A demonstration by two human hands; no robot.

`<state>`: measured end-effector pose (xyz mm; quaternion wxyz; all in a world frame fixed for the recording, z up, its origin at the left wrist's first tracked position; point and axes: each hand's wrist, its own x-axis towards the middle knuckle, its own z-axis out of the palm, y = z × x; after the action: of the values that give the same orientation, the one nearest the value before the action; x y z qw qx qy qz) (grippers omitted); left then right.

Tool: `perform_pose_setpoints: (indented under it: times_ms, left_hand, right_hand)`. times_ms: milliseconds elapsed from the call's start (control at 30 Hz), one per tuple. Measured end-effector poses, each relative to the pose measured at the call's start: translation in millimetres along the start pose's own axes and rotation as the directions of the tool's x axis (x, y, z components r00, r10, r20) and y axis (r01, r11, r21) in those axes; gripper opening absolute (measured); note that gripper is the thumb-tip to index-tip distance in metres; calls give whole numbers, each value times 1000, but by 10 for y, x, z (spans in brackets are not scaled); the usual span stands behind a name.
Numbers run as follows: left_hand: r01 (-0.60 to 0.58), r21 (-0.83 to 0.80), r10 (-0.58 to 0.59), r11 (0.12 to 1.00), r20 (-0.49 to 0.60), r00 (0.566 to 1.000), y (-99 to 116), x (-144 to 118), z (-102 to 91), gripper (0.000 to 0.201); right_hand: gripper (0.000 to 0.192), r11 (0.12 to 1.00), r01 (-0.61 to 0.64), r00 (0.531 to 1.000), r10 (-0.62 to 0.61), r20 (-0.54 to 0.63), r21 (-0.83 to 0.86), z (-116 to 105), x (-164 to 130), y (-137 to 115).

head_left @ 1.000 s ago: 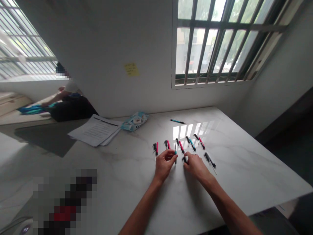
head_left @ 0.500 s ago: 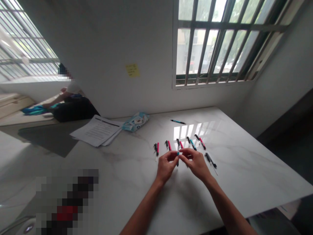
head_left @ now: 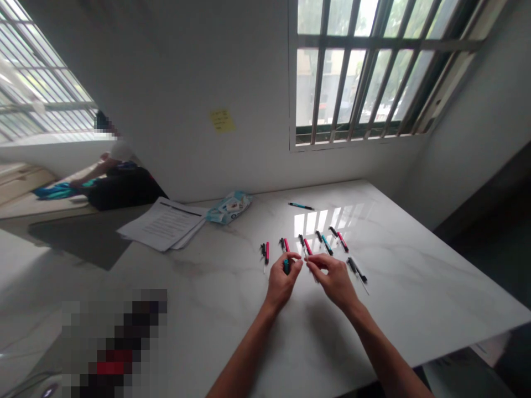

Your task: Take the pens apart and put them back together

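Above the marbled table (head_left: 215,315), we noted the left hand (head_left: 281,283) closed round a teal barrel (head_left: 286,266); the right hand (head_left: 334,278), just beside it, pinched fingertips together, on what we couldn't tell. Pen parts (head_left: 327,244) lay beyond.

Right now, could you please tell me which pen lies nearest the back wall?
The blue-and-black pen, lying alone beyond the row of disassembled pens and seemingly in one piece.

Home or small office, unclear which: barred window (head_left: 348,83), marbled table (head_left: 415,282), printed papers (head_left: 166,224)
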<state>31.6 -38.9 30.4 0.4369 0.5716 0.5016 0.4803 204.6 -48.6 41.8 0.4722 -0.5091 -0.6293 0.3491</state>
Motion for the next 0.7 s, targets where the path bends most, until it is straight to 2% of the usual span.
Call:
perform_pose_setpoints:
  times_ms: [67,167,300,400,533,567,700]
  left_hand:
    - [23,-53,-23,998,-3,1000,19,10,-1,36]
    - [49,-70,-50,996,-15,999,6,43,-17,37]
    - [41,-40,-46,998,-110,993,-37,105,-94,32]
    - [37,127,-22,991,-115,993,-44,108,-131,25]
    - [29,417,-53,908,47,997,-46,36,-28,12]
    - [27,467,-62,884,60,996,-49,19,17,10]
    - [36,548,-53,836,14,999,-55,14,131,8]
  right_hand:
    - [23,997,31,997,-26,69,-73,79,-80,13]
    - [21,993,44,995,-34,96,-106,139,-164,8]
    - [17,982,5,992,18,124,-188,37,-218,23]
    - [14,947,-45,992,79,95,-318,-110,-230,91]
    - [10,866,-96,986,149,71,-491,-217,-205,209]
    - [10,849,-100,983,166,82,-519,-219,-195,232]
    - [15,812,-81,972,193,134,-577,-206,-176,282]
